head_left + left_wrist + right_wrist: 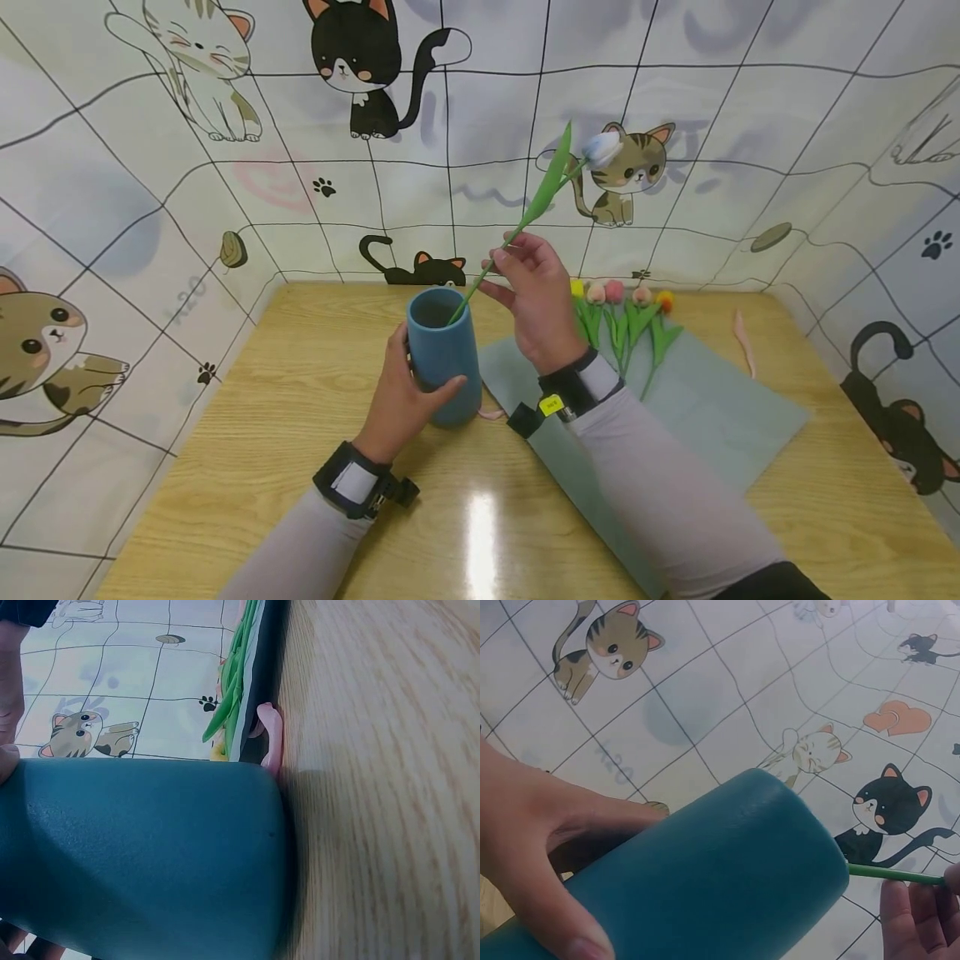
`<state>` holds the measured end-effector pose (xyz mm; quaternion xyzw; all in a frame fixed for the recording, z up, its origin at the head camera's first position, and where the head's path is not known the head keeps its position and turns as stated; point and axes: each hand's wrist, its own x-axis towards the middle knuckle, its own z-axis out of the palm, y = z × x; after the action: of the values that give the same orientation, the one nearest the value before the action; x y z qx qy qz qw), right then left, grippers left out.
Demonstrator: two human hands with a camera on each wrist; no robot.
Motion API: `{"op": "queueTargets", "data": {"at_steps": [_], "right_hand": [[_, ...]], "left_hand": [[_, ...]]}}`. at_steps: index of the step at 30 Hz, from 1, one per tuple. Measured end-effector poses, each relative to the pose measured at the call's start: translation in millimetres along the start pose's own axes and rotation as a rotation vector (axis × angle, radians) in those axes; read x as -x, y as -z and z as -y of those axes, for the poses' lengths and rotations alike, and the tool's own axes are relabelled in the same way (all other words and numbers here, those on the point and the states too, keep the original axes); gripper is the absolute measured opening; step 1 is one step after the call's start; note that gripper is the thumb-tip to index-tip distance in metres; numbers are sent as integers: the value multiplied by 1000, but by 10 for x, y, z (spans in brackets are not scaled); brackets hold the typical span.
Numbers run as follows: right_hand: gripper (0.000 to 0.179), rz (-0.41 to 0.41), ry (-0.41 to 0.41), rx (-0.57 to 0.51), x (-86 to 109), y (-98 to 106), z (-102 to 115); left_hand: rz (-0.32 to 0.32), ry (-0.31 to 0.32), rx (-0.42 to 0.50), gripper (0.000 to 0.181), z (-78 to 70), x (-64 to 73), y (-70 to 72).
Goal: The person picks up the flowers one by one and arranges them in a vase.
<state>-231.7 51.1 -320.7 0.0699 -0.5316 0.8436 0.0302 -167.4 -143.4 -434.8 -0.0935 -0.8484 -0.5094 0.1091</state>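
A blue vase (447,367) stands upright on the table, and my left hand (405,392) grips its side with the thumb across the front. Between the thumb and fingers of my right hand (536,292) is the green stem of a pale blue-white tulip (602,150). The stem slants up to the right, its lower end inside the vase's mouth. In the right wrist view the stem (892,874) runs from the vase (727,877) rim to the fingertips. The left wrist view shows the vase (142,855) touching the wooden surface; most of the left hand is hidden there.
Several tulips (626,333), yellow, pink and orange, lie on grey-green wrapping paper (720,400) right of the vase. A pink ribbon (742,342) lies at the table's right. Another pink strip (271,739) pokes out beside the vase base. A cat-print cloth (495,117) surrounds the wooden table (285,467).
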Motion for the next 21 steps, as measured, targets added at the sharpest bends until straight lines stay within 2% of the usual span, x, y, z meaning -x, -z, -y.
{"op": "queueTargets", "data": {"at_steps": [11, 21], "right_hand": [[21, 27, 58, 79, 77, -59, -134], [27, 38, 96, 236, 108, -102, -175]], "left_hand": [[-5, -24, -3, 110, 15, -3, 0], [-18, -48, 1, 109, 38, -7, -3]]}}
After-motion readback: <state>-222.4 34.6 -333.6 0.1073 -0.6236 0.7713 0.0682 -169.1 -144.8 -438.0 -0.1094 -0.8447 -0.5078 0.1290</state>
